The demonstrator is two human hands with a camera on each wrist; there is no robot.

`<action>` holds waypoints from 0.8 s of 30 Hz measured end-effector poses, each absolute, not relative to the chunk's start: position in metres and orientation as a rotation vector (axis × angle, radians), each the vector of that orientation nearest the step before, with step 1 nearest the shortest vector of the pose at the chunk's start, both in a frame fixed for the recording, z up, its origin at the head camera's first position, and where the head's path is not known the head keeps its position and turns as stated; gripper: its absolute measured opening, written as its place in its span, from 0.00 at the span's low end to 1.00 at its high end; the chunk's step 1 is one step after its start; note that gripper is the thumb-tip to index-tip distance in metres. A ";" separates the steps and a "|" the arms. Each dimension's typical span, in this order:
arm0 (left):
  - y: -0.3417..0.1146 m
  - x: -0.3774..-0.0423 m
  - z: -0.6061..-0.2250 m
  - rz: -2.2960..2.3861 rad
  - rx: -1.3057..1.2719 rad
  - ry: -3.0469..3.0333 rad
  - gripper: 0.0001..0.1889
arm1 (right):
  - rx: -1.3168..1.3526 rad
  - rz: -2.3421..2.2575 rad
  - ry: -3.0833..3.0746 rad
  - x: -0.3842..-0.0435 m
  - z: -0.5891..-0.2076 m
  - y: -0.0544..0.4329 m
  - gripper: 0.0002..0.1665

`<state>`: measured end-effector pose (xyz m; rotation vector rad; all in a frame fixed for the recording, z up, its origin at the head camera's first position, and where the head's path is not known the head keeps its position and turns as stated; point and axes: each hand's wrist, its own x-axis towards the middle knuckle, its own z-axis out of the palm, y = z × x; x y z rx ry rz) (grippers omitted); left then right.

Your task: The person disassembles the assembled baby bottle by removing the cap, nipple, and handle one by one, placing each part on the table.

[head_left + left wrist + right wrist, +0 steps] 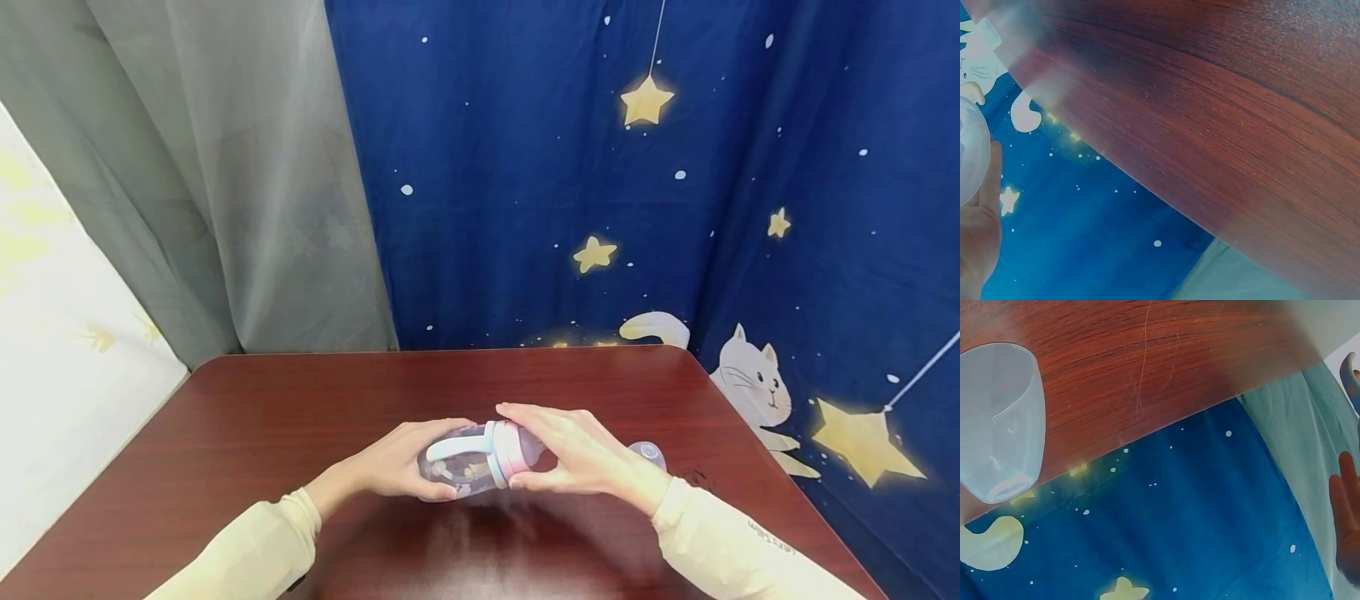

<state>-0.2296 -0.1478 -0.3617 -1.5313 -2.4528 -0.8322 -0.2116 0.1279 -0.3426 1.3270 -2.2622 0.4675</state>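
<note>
A clear baby bottle (459, 467) with a pale blue-white handle and a pink collar (511, 450) lies on its side between both hands above the table. My left hand (401, 462) grips its body near the base, thumb below and fingers over the top. At the other end my right hand (577, 454) holds the pink collar between thumb and fingers, the palm arched around the teat end. The left wrist view shows the rounded bottle base (971, 150) against the left hand (982, 231). Only part of the right hand (1347, 525) appears in the right wrist view.
A translucent bottle cap (648, 454) stands on the dark red wooden table (337, 392), beyond my right wrist. It looms large in the right wrist view as a clear cup shape (1004, 419). Grey and blue star-patterned curtains (510, 183) hang behind the table's far edge.
</note>
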 end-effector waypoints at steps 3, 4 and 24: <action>-0.147 -0.229 -0.362 -0.825 -1.526 -2.453 0.37 | 1.302 0.465 -2.289 -0.211 -0.342 0.128 0.43; -0.148 -0.229 -0.362 -0.823 -1.523 -2.455 0.37 | 1.300 0.463 -2.295 -0.211 -0.342 0.128 0.43; -0.148 -0.230 -0.362 -0.815 -1.525 -2.457 0.38 | 1.402 0.436 -2.231 -0.213 -0.341 0.127 0.40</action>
